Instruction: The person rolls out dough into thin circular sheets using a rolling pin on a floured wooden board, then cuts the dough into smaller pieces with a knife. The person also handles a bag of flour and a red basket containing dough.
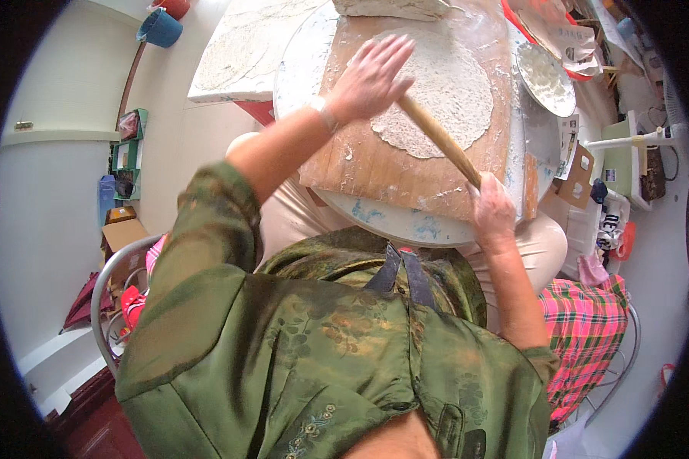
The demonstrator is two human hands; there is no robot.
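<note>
A wooden rolling pin (441,137) slants over a flat round sheet of dough (453,97) on a floured wooden board (379,178). My right hand (494,211) grips the pin's near end, beyond the dough's lower right edge. Palm down, with fingers stretched, my left hand (373,77) lies at the pin's far end, over the dough's left part; the pin's tip is hidden under it, and whether the palm presses on it does not show clearly.
The board rests on a round white table (430,229). A bowl of flour (542,77) stands at the right. More flat dough (247,46) covers a surface at the far left, and a thick floury piece (390,7) lies at the board's far edge.
</note>
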